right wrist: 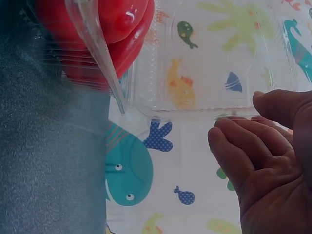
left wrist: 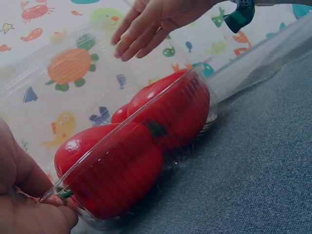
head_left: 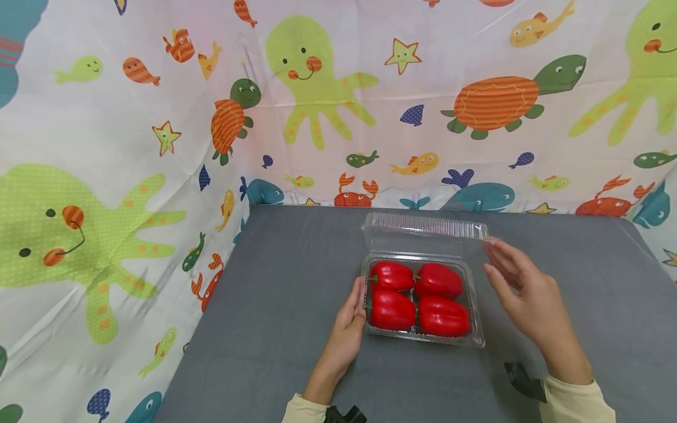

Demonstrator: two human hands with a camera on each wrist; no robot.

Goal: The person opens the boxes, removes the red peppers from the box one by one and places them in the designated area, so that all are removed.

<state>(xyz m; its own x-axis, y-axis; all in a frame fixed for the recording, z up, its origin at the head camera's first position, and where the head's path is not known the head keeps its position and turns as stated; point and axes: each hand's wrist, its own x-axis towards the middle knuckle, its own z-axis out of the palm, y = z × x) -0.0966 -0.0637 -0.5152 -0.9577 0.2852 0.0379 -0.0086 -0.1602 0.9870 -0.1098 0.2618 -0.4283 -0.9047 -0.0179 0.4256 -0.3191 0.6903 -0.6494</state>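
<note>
Plainly, from the head camera, four red peppers (head_left: 444, 317) sit two by two in a clear plastic container (head_left: 478, 332) on the gray table (head_left: 275, 329), its lid (head_left: 423, 224) raised on the far side. The left hand (head_left: 342, 338) grips the container's left edge; the right hand (head_left: 531, 299) is at the lid's right edge, fingers extended. Beyond the table hangs a printed cloth (head_left: 328, 126). From the left wrist, thumb and fingers pinch the container's rim beside a pepper's green stem (left wrist: 64, 193). From the right wrist, the right fingers lie loosely straight near the lid, thumb apart; whether they touch it, I cannot tell.
</note>
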